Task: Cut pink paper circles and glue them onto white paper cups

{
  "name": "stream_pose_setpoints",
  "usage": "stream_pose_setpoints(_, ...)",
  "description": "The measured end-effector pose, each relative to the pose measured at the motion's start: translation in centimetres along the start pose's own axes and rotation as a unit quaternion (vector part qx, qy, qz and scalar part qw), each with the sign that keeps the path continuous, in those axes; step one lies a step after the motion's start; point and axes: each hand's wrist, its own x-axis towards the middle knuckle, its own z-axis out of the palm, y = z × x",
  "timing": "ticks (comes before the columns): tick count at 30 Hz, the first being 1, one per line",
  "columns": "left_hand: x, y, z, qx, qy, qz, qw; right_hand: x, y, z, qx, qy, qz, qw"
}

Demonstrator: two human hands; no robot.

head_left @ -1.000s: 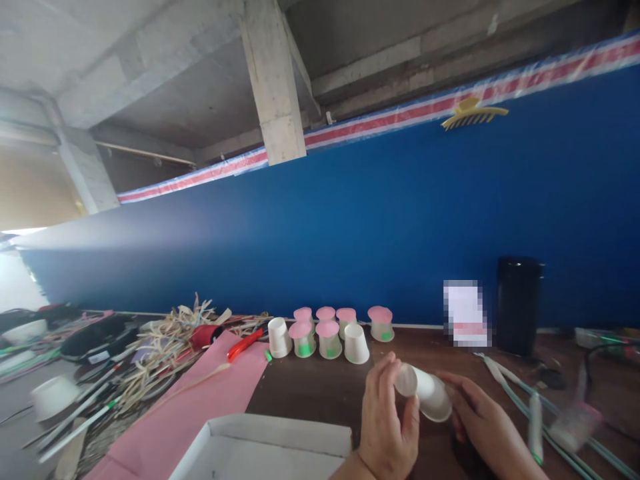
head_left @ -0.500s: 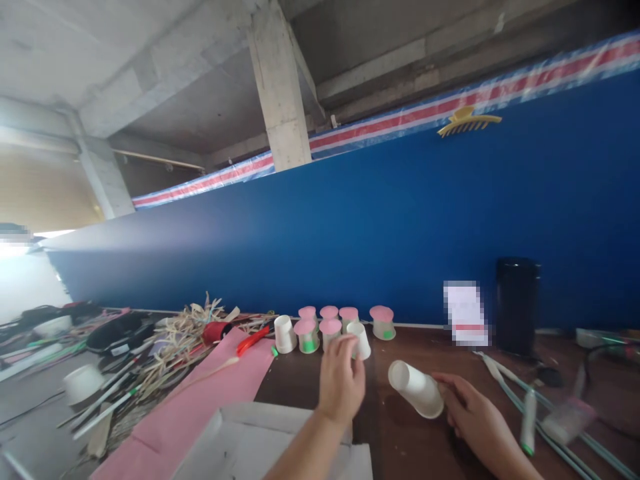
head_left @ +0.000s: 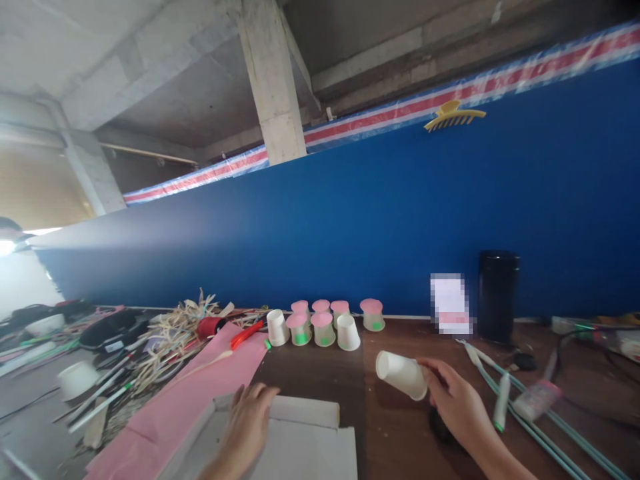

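My right hand (head_left: 447, 400) pinches a white paper cup (head_left: 406, 376) near its right side. The cup is tilted on its side above the brown table, its round end toward the left. My left hand (head_left: 247, 417) is at the raised edge of a white cardboard box (head_left: 310, 443), fingers stretched over it and nothing seen in them. Farther back, a white paper cup (head_left: 348, 333) and another paper cup (head_left: 277, 327) stand upside down. Between and behind them are several cups topped with pink paper discs (head_left: 323, 328), some with green patches. One pink-topped cup (head_left: 372, 315) stands apart to the right.
Pink paper (head_left: 200, 387) lies left of the box, with red-handled scissors (head_left: 246, 335) on it. Paper strips (head_left: 180, 340) and sticks clutter the left. A black cylinder (head_left: 499, 297), a green-tipped pen (head_left: 501, 402) and pale cords (head_left: 555, 427) are at right. A blue partition (head_left: 300, 233) closes the back.
My left hand has moved from the upside-down cup at the back down and left to the cardboard box. My right hand still holds its cup, now tilted flatter. The whole view has shifted slightly.
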Motion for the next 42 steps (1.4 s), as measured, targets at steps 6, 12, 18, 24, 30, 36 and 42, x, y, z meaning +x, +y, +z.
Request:
stream_pose_setpoints(6, -0.1, 4.9, 0.2, -0.052, 0.005, 0.037, 0.998, 0.1, -0.2, -0.3, -0.033, 0.013, 0.001, 0.999)
stream_pose_setpoints(12, -0.8, 8.1, 0.5, -0.072, 0.017, 0.048, 0.996, 0.5, -0.2, -0.6, -0.045, -0.01, 0.021, 0.999)
stream_pose_setpoints(18, 0.3, 2.2, -3.7, 0.004, 0.039, 0.018, 0.999, 0.7, -0.1, -0.9, -0.073, -0.021, 0.043, 0.996)
stream_pose_setpoints(24, -0.6, -9.6, -9.0, 0.204, -0.11, -0.024, 0.972, 0.7, 0.1, -0.7, -0.075, -0.019, 0.03, 0.997)
stream_pose_setpoints(30, -3.6, -12.4, -9.5, 0.216, -0.203, 0.022, 0.955, 0.7, 0.0, -0.6, -0.084, -0.035, 0.045, 0.995)
stream_pose_setpoints(36, -4.3, -13.2, -8.2, 0.203, -0.222, 0.04, 0.953, 0.9, 0.2, -0.7, -0.091, -0.048, 0.05, 0.993)
stream_pose_setpoints(42, -4.1, -12.9, -8.4, 0.244, -0.237, 0.063, 0.938, 0.8, -0.2, -0.9, -0.124, -0.034, 0.032, 0.991)
